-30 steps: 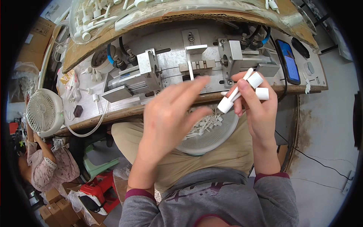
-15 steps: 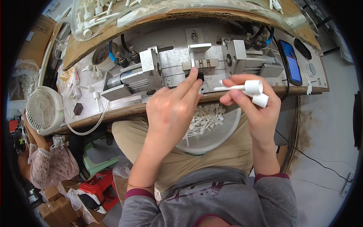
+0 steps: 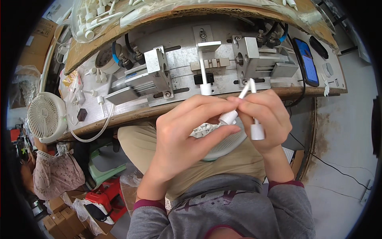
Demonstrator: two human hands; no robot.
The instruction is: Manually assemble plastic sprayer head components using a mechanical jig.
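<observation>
A white ribbed cap with a thin stem lies between the thumb and fingers of my left hand, which close round it. Its stem rises to the fingertips of my right hand, touching my left fingertips. A second white capped stem is held in my right hand, cap hanging down. In front of my hands, another white capped stem rests in the metal fixture, its cap toward me. Below my hands, a light mesh basket of similar white pieces sits on my lap, partly hidden.
Metal clamp blocks stand left and right of the fixture. Overhead, a cardboard shelf holds more white pieces. A phone lies at the right; a fan stands left. A co-worker's sleeve shows at far left.
My left hand has drawn back from the stem in the fixture and come to my right hand. The right hand has turned its two capped stems caps-down. The left clamp's rear plate has shifted left.
</observation>
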